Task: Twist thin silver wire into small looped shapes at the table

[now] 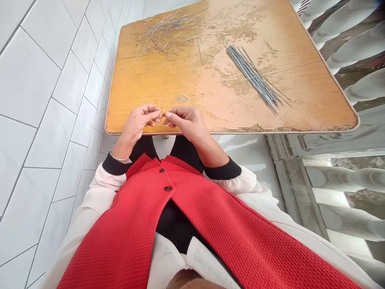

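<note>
Red vest (135,224) over a cream blouse (240,186), and just beyond it both hands, raised at the near edge of a worn wooden table (300,108): left hand (138,122) pinching a thin wire loop (158,105) between thumb and fingers, right hand (186,122) closed on the same wire, fingertips almost meeting the left's. Farther along the tabletop, a loose wire tangle (165,34) and, to the right, a bundle of straight metal rods (255,78). White wall tiles (45,100) on the left, glass louvres (355,60) on the right
</note>
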The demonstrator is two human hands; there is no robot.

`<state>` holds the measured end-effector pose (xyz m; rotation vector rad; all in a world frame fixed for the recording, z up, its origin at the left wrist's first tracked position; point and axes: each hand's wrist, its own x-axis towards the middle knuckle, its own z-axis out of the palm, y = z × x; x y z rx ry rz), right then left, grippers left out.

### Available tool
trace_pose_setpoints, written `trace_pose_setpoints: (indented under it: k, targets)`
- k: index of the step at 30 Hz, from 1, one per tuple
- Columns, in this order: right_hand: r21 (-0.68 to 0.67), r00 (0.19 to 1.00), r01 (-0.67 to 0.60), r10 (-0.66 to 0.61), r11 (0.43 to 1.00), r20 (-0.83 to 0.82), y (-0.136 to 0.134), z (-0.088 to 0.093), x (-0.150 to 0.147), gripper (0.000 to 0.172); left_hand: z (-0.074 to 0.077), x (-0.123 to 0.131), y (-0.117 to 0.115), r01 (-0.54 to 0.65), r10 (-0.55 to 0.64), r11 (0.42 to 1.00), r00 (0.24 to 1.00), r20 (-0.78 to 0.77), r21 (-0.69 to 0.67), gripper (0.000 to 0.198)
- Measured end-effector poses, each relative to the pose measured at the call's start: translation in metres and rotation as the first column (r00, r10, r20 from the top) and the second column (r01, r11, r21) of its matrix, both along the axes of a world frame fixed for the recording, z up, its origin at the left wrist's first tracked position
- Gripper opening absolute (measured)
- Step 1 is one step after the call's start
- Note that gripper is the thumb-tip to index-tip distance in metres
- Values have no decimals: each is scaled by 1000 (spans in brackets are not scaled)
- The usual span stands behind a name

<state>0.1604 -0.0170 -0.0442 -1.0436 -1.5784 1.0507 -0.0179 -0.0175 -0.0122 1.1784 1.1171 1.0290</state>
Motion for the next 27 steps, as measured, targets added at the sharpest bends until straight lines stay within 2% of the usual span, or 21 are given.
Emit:
trace_pose_setpoints:
  k: [4,10,13,18,23,27]
  targets:
    - [6,996,81,-81,997,27,-3,0,-2,18,2,0,0,23,-23,1000,1000,9,-11,8]
    - [112,974,210,-218,971,61,-2,-4,-6,15,3,-2,-3,37,-37,999,999,0,-31,21]
    - [166,960,248,-265,955,89,-3,-5,-8,18,2,-2,-3,42,-42,998,999,1,-40,18]
    - [185,956,259,-278,948,89,-5,-4,-10,17,-2,-1,-4,55,-54,998,998,34,-17,2]
    - [159,955,278,-291,947,59,-6,-3,-10,21,-2,2,-7,29,-29,1000,999,21,6,5]
    - [119,970,237,-240,964,20,-5,-4,-10,28,0,3,-8,-4,3,1000,1000,17,26,7]
